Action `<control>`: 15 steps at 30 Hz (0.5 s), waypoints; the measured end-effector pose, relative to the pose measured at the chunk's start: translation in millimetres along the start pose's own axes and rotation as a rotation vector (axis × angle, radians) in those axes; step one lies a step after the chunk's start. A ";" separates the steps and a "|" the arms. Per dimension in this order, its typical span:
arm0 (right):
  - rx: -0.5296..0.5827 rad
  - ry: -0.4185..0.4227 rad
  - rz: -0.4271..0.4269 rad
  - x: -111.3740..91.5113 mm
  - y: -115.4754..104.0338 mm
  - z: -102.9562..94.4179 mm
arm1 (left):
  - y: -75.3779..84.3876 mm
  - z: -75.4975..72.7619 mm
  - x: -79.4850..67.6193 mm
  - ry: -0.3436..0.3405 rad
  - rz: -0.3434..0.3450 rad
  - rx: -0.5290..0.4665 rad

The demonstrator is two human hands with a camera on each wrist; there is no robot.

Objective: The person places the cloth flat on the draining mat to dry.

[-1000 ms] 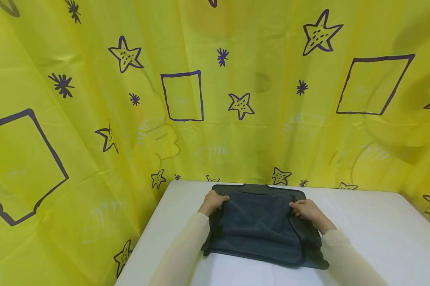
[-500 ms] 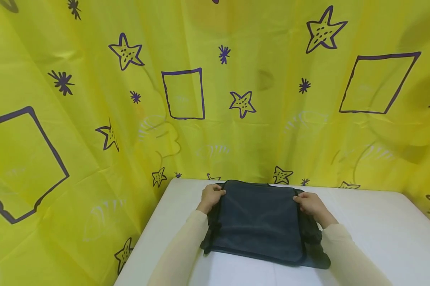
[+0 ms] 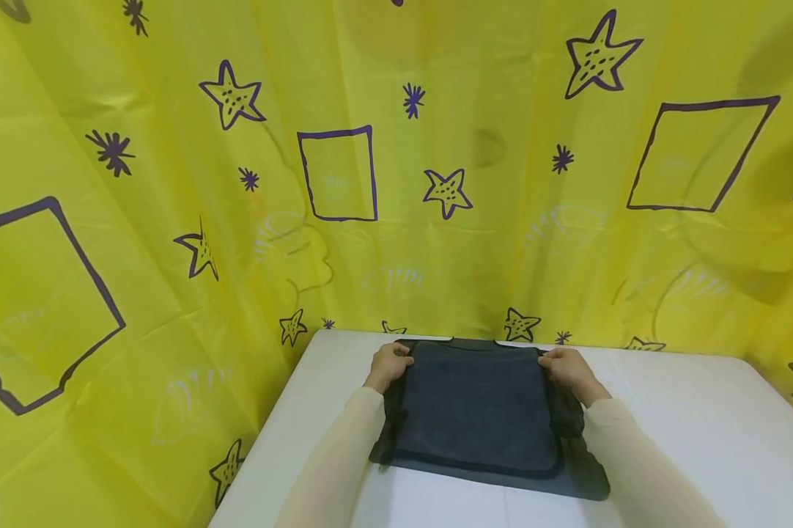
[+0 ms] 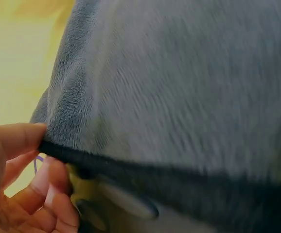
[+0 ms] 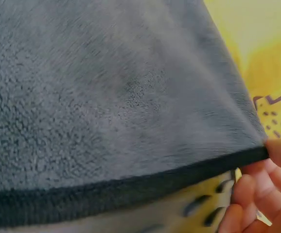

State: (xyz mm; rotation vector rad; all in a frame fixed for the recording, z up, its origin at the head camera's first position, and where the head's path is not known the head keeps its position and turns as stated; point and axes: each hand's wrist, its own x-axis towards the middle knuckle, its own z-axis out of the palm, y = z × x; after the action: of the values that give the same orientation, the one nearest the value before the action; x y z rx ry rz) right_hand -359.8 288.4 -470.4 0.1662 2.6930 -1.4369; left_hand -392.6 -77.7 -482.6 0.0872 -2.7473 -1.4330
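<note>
Stretching forward, two pale sleeves [image 3: 333,458] end in two hands: the left hand [image 3: 388,365] pinches the far left corner of one dark cloth [image 3: 478,411], the right hand [image 3: 570,372] its far right corner. The cloth spreads over one dark flat panel [image 3: 584,480], which shows around it, on one white table [image 3: 687,418]. Behind hangs a yellow curtain [image 3: 462,275] with outlined stars and squares.

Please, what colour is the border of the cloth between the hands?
The border is black or nearly black; the right wrist view shows it best.
</note>
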 end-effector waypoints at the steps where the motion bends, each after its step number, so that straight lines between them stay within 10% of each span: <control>1: -0.006 -0.016 0.014 0.8 1.9 0.7 | -1.2 -0.4 0.3 -0.022 0.000 0.011; 7: -0.046 -0.073 0.045 0.6 6.5 3.5 | -2.5 -3.7 4.4 -0.115 -0.027 -0.008; 15: -0.040 0.052 -0.011 0.5 -0.1 10.1 | -2.3 -1.2 5.4 -0.064 -0.045 -0.056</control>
State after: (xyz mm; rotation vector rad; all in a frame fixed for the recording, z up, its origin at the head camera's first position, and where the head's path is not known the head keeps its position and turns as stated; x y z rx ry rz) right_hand -360.1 280.0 -476.0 0.1888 2.7661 -1.3993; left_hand -397.8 -80.4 -483.7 0.1033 -2.7703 -1.5496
